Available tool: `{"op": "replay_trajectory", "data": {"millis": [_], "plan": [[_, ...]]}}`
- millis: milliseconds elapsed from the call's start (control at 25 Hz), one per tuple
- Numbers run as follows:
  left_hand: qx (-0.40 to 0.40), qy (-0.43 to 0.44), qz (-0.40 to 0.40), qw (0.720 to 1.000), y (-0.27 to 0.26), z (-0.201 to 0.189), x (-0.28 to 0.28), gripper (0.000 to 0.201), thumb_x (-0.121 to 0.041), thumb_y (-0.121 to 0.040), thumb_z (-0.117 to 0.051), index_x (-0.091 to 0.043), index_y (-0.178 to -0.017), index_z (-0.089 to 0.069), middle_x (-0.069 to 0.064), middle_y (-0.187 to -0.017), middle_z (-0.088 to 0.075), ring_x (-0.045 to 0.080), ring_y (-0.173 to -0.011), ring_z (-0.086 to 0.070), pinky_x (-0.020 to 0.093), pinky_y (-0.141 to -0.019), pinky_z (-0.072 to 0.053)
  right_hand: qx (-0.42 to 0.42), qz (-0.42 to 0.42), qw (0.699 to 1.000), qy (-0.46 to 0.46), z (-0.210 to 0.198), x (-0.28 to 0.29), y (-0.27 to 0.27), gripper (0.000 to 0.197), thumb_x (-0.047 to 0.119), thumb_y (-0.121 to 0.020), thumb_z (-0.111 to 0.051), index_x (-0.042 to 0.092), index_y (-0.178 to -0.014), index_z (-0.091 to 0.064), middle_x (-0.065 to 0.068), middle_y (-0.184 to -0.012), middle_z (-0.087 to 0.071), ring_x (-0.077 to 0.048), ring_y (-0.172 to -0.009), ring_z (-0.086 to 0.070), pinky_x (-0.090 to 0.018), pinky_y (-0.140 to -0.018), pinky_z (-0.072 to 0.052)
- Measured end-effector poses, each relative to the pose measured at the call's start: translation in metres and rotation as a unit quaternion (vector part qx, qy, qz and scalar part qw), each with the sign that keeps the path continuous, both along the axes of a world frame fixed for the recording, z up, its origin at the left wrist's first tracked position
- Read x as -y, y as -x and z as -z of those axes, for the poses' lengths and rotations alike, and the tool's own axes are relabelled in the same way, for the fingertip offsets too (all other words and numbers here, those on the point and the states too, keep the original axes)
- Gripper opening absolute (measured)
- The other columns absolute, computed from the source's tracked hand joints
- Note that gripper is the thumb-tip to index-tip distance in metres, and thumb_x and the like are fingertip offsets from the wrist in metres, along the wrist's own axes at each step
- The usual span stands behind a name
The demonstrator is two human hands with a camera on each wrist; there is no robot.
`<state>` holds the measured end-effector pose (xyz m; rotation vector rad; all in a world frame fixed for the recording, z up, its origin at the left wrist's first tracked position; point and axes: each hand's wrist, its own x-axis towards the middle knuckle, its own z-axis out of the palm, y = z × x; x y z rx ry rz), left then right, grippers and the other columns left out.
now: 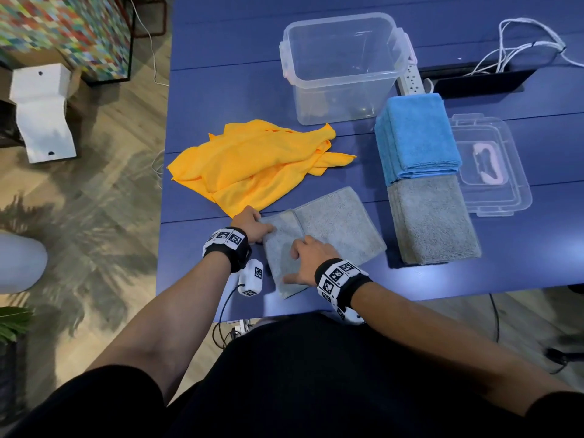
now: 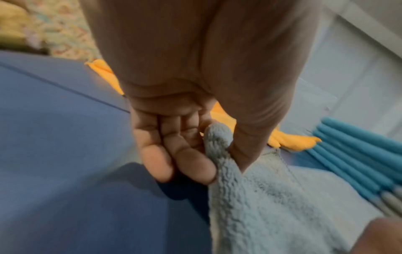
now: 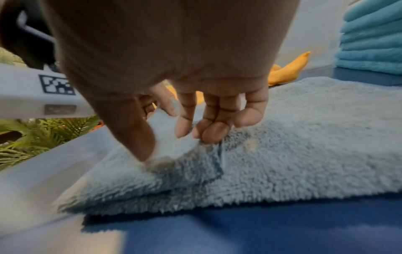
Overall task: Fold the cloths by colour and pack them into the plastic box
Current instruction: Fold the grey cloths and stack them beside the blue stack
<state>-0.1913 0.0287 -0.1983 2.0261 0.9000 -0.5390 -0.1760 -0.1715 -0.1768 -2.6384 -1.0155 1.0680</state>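
Closest to us, our 2 bare forearms reach out over a dark lap to the near edge of the blue table [image 1: 202, 99], each wrist wrapped in a black band with printed markers. Our left hand [image 1: 251, 224] comes in from the left with its knuckles up and pinches the left edge of the grey cloth [image 1: 335, 222]; the left wrist view shows the thumb pressed against the fingers [image 2: 187, 165] with a bunched bit of that cloth [image 2: 261, 206] held between them. Our right hand [image 1: 308, 259] rests palm down on the near half of the same cloth, fingers loosely bent and a little spread, their tips [image 3: 214, 134] touching the pile beside a raised fold while the thumb points down to the cloth [image 3: 304, 146]. This cloth lies partly folded near the table's front edge. Just left and beyond it sits a loose heap of yellow cloths [image 1: 252, 162]. To the right stands a stack of folded grey cloths [image 1: 433, 226], and directly behind it a stack of folded blue cloths [image 1: 417, 137]. Farther back the clear plastic box [image 1: 344, 71] stands open, with its lid [image 1: 493, 162] lying flat to the right of the stacks.
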Motion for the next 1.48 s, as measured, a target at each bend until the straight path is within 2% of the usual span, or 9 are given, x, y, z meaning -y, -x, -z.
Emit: {"op": "replay_trajectory", "data": {"millis": [200, 400, 560, 680, 800, 960, 1120, 1240, 1480], "plan": [[0.023, 0.066, -0.076, 0.995, 0.003, -0.011, 0.0, 0.032, -0.028, -0.081, -0.072, -0.02, -0.097, -0.046, 0.008, -0.078, -0.061, 0.022, -0.058, -0.055, 0.029, -0.049, -0.046, 0.038, -0.009, 0.993, 0.111, 0.008, -0.019, 0.012, 0.123, 0.087, -0.046, -0.061, 0.01, -0.138, -0.033, -0.011, -0.131, -0.044, -0.03, -0.121, -0.048, -0.045, -0.097, -0.042], [0.007, 0.081, -0.088, 0.993, 0.004, -0.013, -0.002, 0.028, -0.024, -0.083, -0.069, -0.021, -0.101, -0.048, 0.007, -0.073, -0.058, 0.022, -0.054, -0.052, 0.027, -0.048, -0.043, 0.101, -0.032, 0.987, 0.123, 0.007, -0.02, 0.02, 0.076, 0.042, -0.072, -0.065, 0.008, -0.134, -0.036, -0.014, -0.126, -0.046, -0.032, -0.115, -0.05, -0.045, -0.094, -0.04], [0.067, 0.099, -0.006, 0.993, 0.019, -0.011, -0.003, 0.036, -0.029, -0.077, -0.068, -0.019, -0.108, -0.053, 0.001, -0.089, -0.06, 0.02, -0.077, -0.056, 0.025, -0.064, -0.044, -0.052, 0.021, 0.997, 0.056, 0.002, 0.0, -0.005, 0.056, 0.019, -0.079, -0.06, 0.019, -0.134, -0.048, -0.008, -0.124, -0.056, -0.03, -0.108, -0.059, -0.041, -0.09, -0.053], [0.122, 0.163, 0.094, 0.975, 0.02, -0.016, -0.005, 0.072, -0.041, -0.059, -0.07, -0.026, -0.126, -0.052, -0.005, -0.124, -0.053, 0.011, -0.113, -0.052, 0.026, -0.092, -0.043, -0.118, 0.077, 0.99, 0.006, 0.001, 0.022, -0.029, 0.039, 0.013, -0.086, -0.053, 0.017, -0.124, -0.056, -0.01, -0.118, -0.063, -0.03, -0.103, -0.061, -0.032, -0.083, -0.052], [0.086, 0.248, 0.14, 0.955, 0.004, -0.026, 0.005, 0.066, -0.021, -0.068, -0.076, -0.023, -0.129, -0.051, -0.012, -0.118, -0.055, -0.01, -0.1, -0.057, 0.013, -0.086, -0.045, -0.146, 0.13, 0.98, -0.019, 0.003, 0.035, -0.046, 0.041, 0.007, -0.088, -0.046, 0.016, -0.125, -0.059, -0.012, -0.118, -0.064, -0.031, -0.105, -0.06, -0.032, -0.085, -0.051], [0.14, 0.175, 0.185, 0.957, -0.018, -0.022, 0.024, 0.074, -0.013, -0.067, -0.079, -0.022, -0.135, -0.049, -0.007, -0.125, -0.06, 0.006, -0.114, -0.058, 0.022, -0.095, -0.045, -0.188, 0.196, 0.961, -0.043, 0.007, 0.053, -0.067, 0.045, 0.004, -0.087, -0.045, 0.015, -0.128, -0.059, -0.013, -0.118, -0.064, -0.032, -0.104, -0.06, -0.032, -0.088, -0.051], [0.174, 0.096, 0.143, 0.97, -0.043, -0.014, 0.038, 0.035, -0.023, -0.074, -0.074, -0.023, -0.108, -0.064, -0.004, -0.108, -0.069, 0.017, -0.102, -0.064, 0.041, -0.094, -0.052, -0.203, 0.266, 0.939, -0.08, 0.001, 0.069, -0.083, 0.036, 0.005, -0.08, -0.052, 0.017, -0.111, -0.065, -0.005, -0.094, -0.066, -0.023, -0.083, -0.06, -0.024, -0.069, -0.046], [0.189, 0.064, 0.156, 0.968, -0.058, -0.011, 0.049, 0.026, -0.033, -0.084, -0.069, -0.019, -0.105, -0.062, -0.001, -0.1, -0.07, 0.017, -0.092, -0.065, 0.038, -0.085, -0.054, -0.236, 0.44, 0.856, -0.136, -0.003, 0.083, -0.09, 0.022, 0.022, -0.057, -0.064, 0.017, -0.077, -0.057, -0.003, -0.076, -0.056, -0.02, -0.064, -0.053, -0.025, -0.055, -0.041], [0.171, -0.017, 0.156, 0.973, -0.072, 0.014, 0.053, 0.061, -0.068, -0.081, -0.061, -0.008, -0.068, -0.061, -0.002, -0.057, -0.052, 0.014, -0.053, -0.048, 0.029, -0.055, -0.036, -0.212, 0.475, 0.842, -0.14, 0.013, 0.102, -0.088, 0.033, 0.013, -0.077, -0.078, 0.018, -0.101, -0.055, 0.0, -0.097, -0.064, -0.02, -0.088, -0.061, -0.038, -0.074, -0.056]]}}
